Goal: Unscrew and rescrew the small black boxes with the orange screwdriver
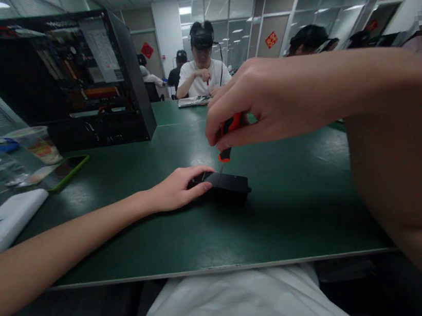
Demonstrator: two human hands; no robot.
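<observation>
A small black box-shaped device (pixel 227 184) lies on the green table (pixel 288 210) in front of me. My left hand (pixel 176 188) rests on its left end, fingers laid over it and holding it steady. My right hand (pixel 258 102) is closed around a screwdriver (pixel 228 137) with an orange and black handle, held upright above the device. Its thin shaft points down and its tip meets the top of the device.
An open black computer case (pixel 68 78) stands at the back left. Beside it are a clear cup (pixel 38 144), a phone in a green case (pixel 63 172) and a white flat device (pixel 1 222). Other people sit at the far end of the table.
</observation>
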